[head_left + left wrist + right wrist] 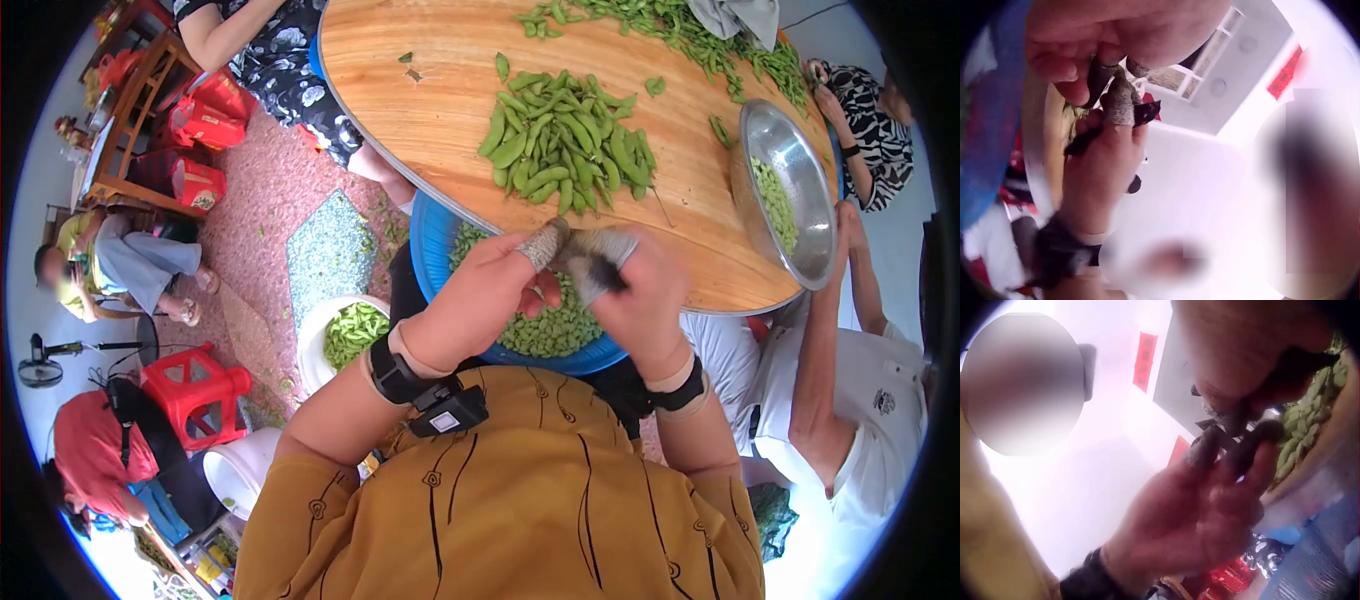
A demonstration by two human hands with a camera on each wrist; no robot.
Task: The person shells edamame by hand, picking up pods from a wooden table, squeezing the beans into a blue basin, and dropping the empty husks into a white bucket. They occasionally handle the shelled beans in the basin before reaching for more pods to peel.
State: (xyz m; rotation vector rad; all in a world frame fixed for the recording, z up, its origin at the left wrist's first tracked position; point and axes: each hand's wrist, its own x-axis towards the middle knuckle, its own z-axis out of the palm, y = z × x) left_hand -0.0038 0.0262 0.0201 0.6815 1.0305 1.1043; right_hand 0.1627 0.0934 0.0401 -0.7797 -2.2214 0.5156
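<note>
My left hand (475, 295) and right hand (652, 297) meet fingertip to fingertip over a blue basin (428, 245) of shelled green soybeans (550, 330). Both have grey-white wraps and dark coverings on some fingers. Thumbs and fingers pinch together around a small greenish bit, seemingly a soybean pod (1120, 73), mostly hidden by the fingers. Motion blurs the right hand in the head view. Just beyond the hands, a heap of soybean pods (565, 140) lies on the round wooden table (430, 90).
A steel bowl (815, 200) with shelled beans tilts at the table's right edge. More pods (690, 45) spread at the back. A white bucket (312, 340) of green pods stands left of the basin; a red stool (195, 395) is farther left. Other people sit around.
</note>
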